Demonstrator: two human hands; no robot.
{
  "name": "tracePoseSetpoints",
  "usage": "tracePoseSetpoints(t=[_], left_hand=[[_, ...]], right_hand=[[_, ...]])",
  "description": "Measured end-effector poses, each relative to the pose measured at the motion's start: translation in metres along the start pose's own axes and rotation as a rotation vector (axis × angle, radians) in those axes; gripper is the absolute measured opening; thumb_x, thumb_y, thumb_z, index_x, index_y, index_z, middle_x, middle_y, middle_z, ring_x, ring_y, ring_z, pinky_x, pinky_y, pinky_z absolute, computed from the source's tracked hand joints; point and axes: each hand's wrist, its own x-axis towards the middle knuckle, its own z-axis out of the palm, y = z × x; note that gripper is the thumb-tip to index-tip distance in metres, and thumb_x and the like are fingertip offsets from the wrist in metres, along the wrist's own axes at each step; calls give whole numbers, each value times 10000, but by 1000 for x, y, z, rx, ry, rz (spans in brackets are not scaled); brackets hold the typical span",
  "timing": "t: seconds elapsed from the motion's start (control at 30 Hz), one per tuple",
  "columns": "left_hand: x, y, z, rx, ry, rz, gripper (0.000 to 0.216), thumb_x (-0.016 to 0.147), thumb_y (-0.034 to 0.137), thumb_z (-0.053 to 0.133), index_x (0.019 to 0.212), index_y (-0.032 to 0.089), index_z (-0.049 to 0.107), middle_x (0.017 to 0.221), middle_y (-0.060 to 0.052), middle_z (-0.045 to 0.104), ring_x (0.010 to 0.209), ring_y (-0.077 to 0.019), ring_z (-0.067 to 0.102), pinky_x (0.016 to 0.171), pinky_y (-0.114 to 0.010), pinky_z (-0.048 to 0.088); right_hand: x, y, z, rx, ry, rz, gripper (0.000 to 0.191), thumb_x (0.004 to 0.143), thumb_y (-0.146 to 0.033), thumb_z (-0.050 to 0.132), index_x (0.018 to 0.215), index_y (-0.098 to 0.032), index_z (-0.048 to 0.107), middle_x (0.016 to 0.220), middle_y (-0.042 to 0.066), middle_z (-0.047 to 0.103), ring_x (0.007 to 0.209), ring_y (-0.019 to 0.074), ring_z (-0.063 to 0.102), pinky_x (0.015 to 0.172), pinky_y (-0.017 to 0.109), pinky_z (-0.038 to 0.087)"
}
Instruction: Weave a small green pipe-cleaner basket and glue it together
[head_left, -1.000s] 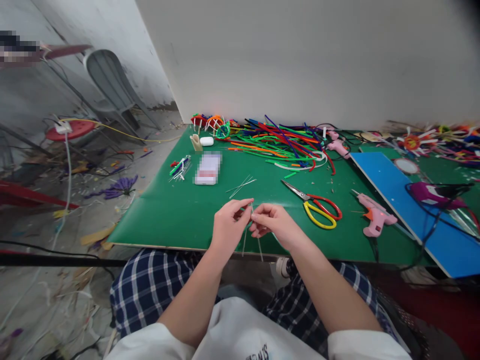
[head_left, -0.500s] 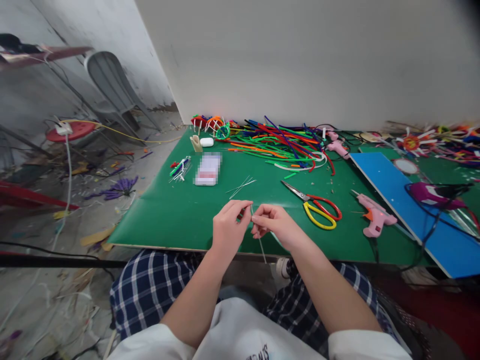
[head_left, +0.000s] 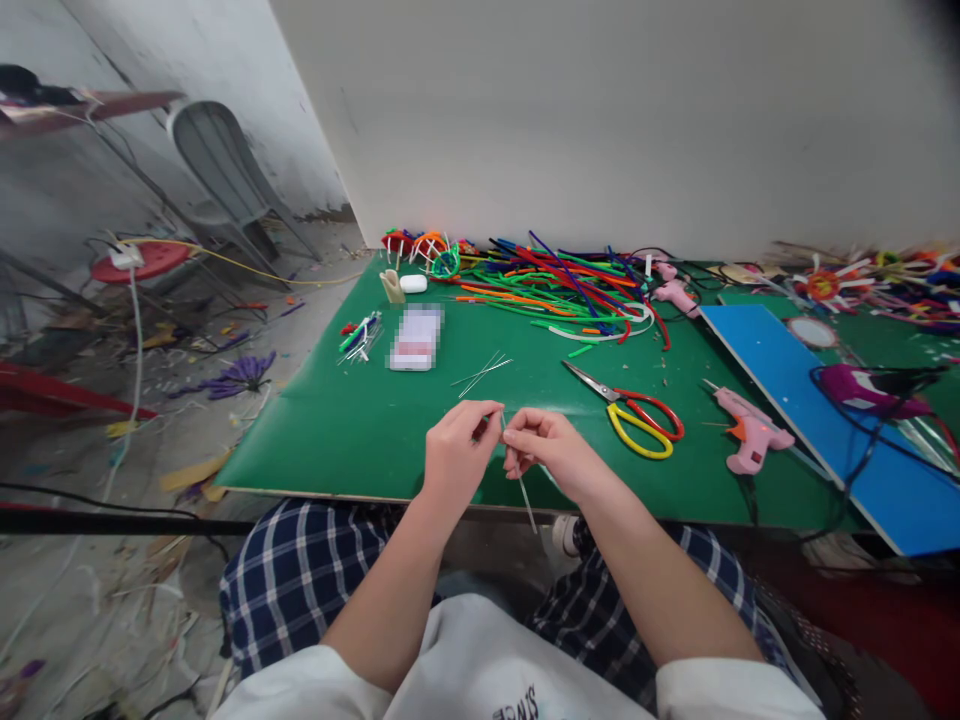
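My left hand [head_left: 461, 445] pinches the upper end of a thin pale wire [head_left: 527, 500] between thumb and fingertips. Close beside it, my right hand [head_left: 551, 447] is closed on the same wire a little lower, its fingers curled. The wire's free end hangs down toward me past the table's front edge. Whether it is one strand or more I cannot tell. Just beyond my hands, a few loose thin wires [head_left: 481, 376] lie crossed on the green table [head_left: 352, 430]. To the right rest scissors [head_left: 630, 415] with one red and one yellow handle, their blades slightly apart.
A phone [head_left: 415, 338], a white case [head_left: 413, 284] and a small bundle of bits [head_left: 361, 338] lie at left. Coloured pipe cleaners [head_left: 555, 285] are heaped along the back. At right are a pink glue gun [head_left: 750, 430] and a blue board [head_left: 810, 420].
The wire's hanging end has shifted slightly right and down. Both hands keep their hold in nearly the same place.
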Motion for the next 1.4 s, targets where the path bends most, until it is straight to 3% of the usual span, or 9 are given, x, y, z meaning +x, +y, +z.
tracePoseSetpoints(t=[0.2,0.37,0.8,0.9,1.1,1.23,1.4], left_hand=[[-2,-2,2,-15,15,154,128,770,124,504,833,168,606,770,-12,639,694,-76,567,649,-176,447],[-5,-2,4,-43,-21,184,164,782,111,483,881,172,599,805,-26,637,744,-91,571,679,-193,450],[-5,-6,-5,17,-99,294,187,797,133,457,926,163,589,841,-61,638,781,-127,571,698,-245,469],[-5,-6,-2,9,-78,278,179,794,139,461,904,167,600,827,-62,639,775,-133,572,694,-259,473],[-5,-3,5,-96,29,112,140,779,157,492,847,180,613,791,-35,631,724,-108,575,663,-227,473],[-6,-1,3,-107,-27,68,119,780,148,493,820,178,601,749,-16,629,672,-95,563,634,-214,461],[-6,-2,2,-95,-38,110,145,780,125,485,847,176,603,784,-26,634,745,-106,568,690,-229,461]], right_hand=[[-2,-2,1,33,-11,58,214,691,-335,616,670,-143,524,551,5,632,483,98,589,481,203,470],[1,2,3,132,15,50,251,750,-404,536,703,-161,493,520,-12,609,445,95,568,464,209,464],[0,-1,1,131,25,-2,225,719,-357,582,672,-162,481,491,-32,574,392,86,539,397,177,424],[0,-1,3,122,37,-5,217,727,-358,574,689,-164,483,496,-33,577,399,84,542,401,171,422],[-1,-2,4,82,26,-32,216,752,-374,552,738,-168,489,536,-30,587,445,81,561,450,181,445],[0,-2,2,64,41,-44,222,737,-374,570,711,-165,499,550,-24,589,463,81,560,470,188,446],[1,-1,-1,76,40,-48,221,722,-379,585,705,-169,518,557,-25,593,466,84,557,477,202,448]])
